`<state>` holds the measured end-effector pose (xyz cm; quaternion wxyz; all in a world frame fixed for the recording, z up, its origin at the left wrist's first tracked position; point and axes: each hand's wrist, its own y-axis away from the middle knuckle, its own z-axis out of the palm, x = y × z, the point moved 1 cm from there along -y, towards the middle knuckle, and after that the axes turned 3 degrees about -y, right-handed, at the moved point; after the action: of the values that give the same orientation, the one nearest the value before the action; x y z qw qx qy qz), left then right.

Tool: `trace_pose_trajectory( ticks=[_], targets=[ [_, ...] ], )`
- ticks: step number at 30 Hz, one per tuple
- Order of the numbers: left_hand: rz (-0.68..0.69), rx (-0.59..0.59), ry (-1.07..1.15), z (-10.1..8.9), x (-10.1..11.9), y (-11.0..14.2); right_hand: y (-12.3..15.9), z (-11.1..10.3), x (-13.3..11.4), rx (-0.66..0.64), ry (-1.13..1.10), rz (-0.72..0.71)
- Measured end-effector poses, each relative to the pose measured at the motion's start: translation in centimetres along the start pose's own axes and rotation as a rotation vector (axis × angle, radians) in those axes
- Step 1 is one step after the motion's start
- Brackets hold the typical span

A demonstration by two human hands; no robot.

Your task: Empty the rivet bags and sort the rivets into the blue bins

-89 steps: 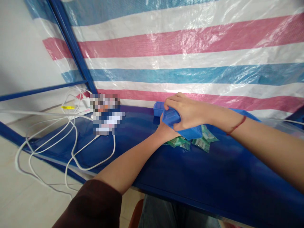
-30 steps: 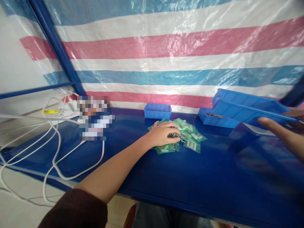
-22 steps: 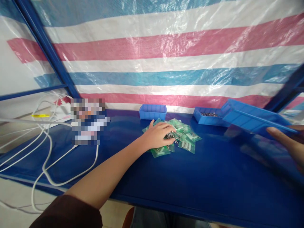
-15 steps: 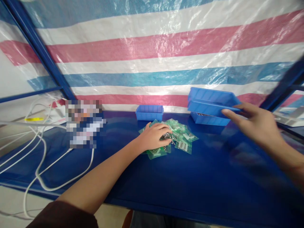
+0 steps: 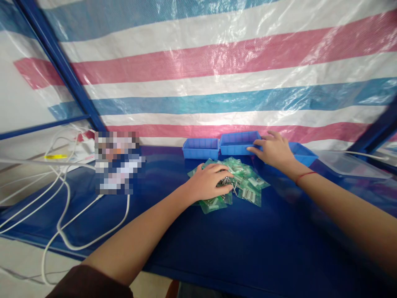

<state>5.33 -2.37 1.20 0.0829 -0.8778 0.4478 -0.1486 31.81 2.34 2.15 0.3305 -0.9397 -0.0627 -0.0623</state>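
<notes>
At the left side of the dark blue metal table (image 5: 248, 244), some long white cables (image 5: 74, 248) hung in loops over the edge, below a small yellow strip (image 5: 56, 157). Next to them lay a group of things covered by coloured squares (image 5: 116, 163), so I cannot tell what they were. Further right, near the striped plastic sheet (image 5: 217, 62), stood a blue rectangular plastic bin (image 5: 201, 154).

In front of this bin, the left hand (image 5: 211, 182) was placed, palm down, on a pile of flat green transparent bags (image 5: 238, 166). Its fingers were bent and a little apart around thin silver metal pins (image 5: 226, 181); I cannot tell whether they gripped them.

Behind the pile, a second blue rectangular bin (image 5: 235, 150) was just beside the first one. The right hand (image 5: 273, 149) was at its right end, with fingers apart; I cannot tell if they pinched the rim. A third blue bin (image 5: 302, 154) was partly hidden behind this hand, and a clear plastic piece (image 5: 353, 163) lay at its right.
</notes>
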Motion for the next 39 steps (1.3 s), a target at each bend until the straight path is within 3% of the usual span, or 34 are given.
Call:
trace_pose_trajectory(
  ticks=[4, 7, 11, 13, 15, 19, 28, 35, 39],
  targets=[
    [-0.002, 0.001, 0.004, -0.4, 0.2, 0.1, 0.6, 0.8, 0.1, -0.076, -0.032, -0.069],
    [-0.058, 0.1, -0.04, -1.0, -0.4, -0.2, 0.5, 0.7, 0.0, -0.152, -0.031, -0.105],
    [-0.299, 0.373, -0.193, -1.4, -3.4, -0.7, 0.1, -0.2, -0.5, -0.23, 0.048, -0.13],
    [-0.43, 0.41, -0.235, -1.1, -5.3, -0.7, -0.1, -0.5, -0.7, -0.231, 0.094, -0.122],
    [-0.485, 0.387, -0.223, -0.6, -6.8, -0.7, -0.3, -0.4, -0.9, -0.227, 0.113, -0.124],
    [-0.441, 0.336, -0.168, 0.3, -8.1, -0.6, -0.6, 0.1, -0.6, -0.257, 0.111, -0.146],
    [-0.408, 0.356, -0.178, 0.6, -8.4, -0.9, 0.6, -0.1, 0.2, -0.286, 0.04, -0.155],
    [-0.392, 0.331, -0.179, 0.6, -8.2, -1.1, 1.3, 0.2, 0.5, -0.23, -0.005, -0.139],
    [-0.403, 0.312, -0.159, 0.3, -8.0, -1.1, 2.0, -0.8, 0.4, -0.112, -0.153, -0.128]
  ],
)
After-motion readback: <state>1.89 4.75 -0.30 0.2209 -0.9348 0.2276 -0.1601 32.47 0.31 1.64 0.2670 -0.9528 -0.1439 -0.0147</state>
